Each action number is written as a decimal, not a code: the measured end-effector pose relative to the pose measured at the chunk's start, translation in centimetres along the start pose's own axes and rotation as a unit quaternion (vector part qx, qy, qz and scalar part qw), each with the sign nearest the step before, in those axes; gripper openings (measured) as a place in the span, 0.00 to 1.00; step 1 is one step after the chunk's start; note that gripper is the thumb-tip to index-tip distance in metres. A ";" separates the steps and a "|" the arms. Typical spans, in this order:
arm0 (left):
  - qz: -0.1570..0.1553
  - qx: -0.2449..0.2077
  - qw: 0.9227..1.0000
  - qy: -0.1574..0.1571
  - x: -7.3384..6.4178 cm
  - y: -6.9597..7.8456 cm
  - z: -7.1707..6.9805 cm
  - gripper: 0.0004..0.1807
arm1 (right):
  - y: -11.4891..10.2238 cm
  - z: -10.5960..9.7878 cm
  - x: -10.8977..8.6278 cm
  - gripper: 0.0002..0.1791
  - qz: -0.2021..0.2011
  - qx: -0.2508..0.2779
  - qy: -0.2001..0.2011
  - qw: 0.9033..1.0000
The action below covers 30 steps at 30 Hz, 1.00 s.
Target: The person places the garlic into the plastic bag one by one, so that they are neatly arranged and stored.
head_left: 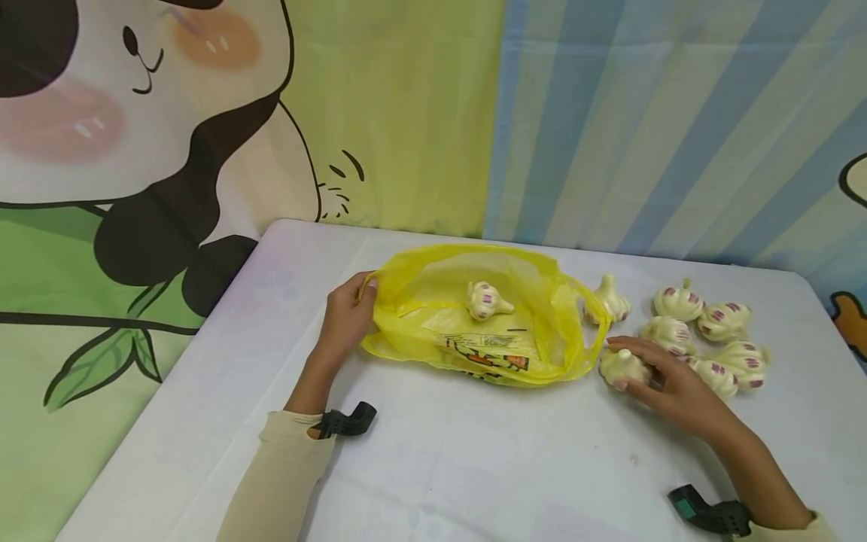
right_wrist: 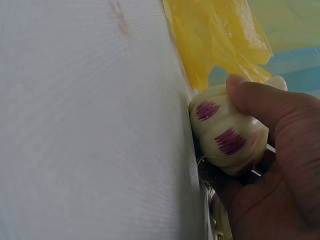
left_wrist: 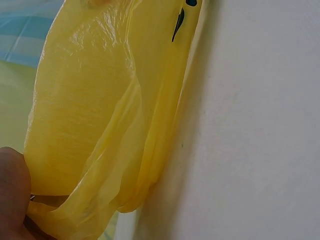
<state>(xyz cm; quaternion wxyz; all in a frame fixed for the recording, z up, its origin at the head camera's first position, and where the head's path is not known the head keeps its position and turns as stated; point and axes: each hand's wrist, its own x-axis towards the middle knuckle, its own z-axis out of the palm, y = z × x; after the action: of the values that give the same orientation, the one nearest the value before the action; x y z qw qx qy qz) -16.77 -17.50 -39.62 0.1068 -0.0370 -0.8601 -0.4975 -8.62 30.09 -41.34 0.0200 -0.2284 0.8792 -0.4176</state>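
While the left hand [head_left: 347, 316] pinches the bag [head_left: 406, 331] at nine o'clock, the right hand [head_left: 684, 388] grips garlic [head_left: 622, 367] near four; one bulb [head_left: 482, 301] lies inside, six bulbs [head_left: 679, 302] remain outside.

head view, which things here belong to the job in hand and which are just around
Part of the job, it seems:
- yellow bag, held open
- held garlic bulb
- bulb inside the bag
- loose bulbs at the right, probably

Just around:
- white table
- printed backdrop
- black wrist cameras

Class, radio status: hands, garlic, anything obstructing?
Left hand gripping yellow bag. Right hand holding garlic bulb. Another bulb inside bag. Handle loop nearby, possible snag.
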 end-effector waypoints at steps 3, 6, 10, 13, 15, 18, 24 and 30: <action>-0.001 -0.002 1.000 -0.003 0.0 0.0 0.0 0.19 | 0.0 0.0 0.0 0.30 0.000 -0.004 0.004 1.000; 0.000 -0.002 1.000 -0.005 -0.1 0.1 0.1 0.20 | -0.1 0.0 0.0 0.30 -0.002 -0.008 0.009 1.000; 0.000 0.000 1.000 -0.004 -0.1 0.2 0.1 0.20 | -0.1 0.0 0.0 0.30 -0.003 -0.005 0.008 1.000; -0.001 -0.001 1.000 -0.004 -0.1 0.2 0.1 0.20 | 0.0 0.0 0.0 0.30 -0.001 0.000 0.005 1.000; -0.001 -0.001 1.000 -0.005 -0.1 0.3 0.2 0.19 | 0.0 0.0 -0.1 0.29 0.000 0.003 0.006 1.000; 0.004 -0.001 1.000 -0.006 0.0 0.3 0.2 0.19 | 0.0 0.1 -0.1 0.29 0.003 0.002 0.009 1.000; 0.004 0.007 1.000 -0.004 0.0 0.2 0.2 0.20 | 0.0 0.1 -0.1 0.29 -0.002 0.002 0.010 1.000; 0.002 0.007 1.000 -0.005 0.0 0.1 0.1 0.19 | -0.4 -0.1 0.1 0.29 -0.012 -0.006 0.012 1.000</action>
<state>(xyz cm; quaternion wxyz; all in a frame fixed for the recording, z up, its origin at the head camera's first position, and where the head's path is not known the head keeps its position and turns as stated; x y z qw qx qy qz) -16.78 -17.35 -39.58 0.1041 -0.0404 -0.8638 -0.4913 -8.62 29.91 -40.95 0.0032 -0.2337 0.8791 -0.4154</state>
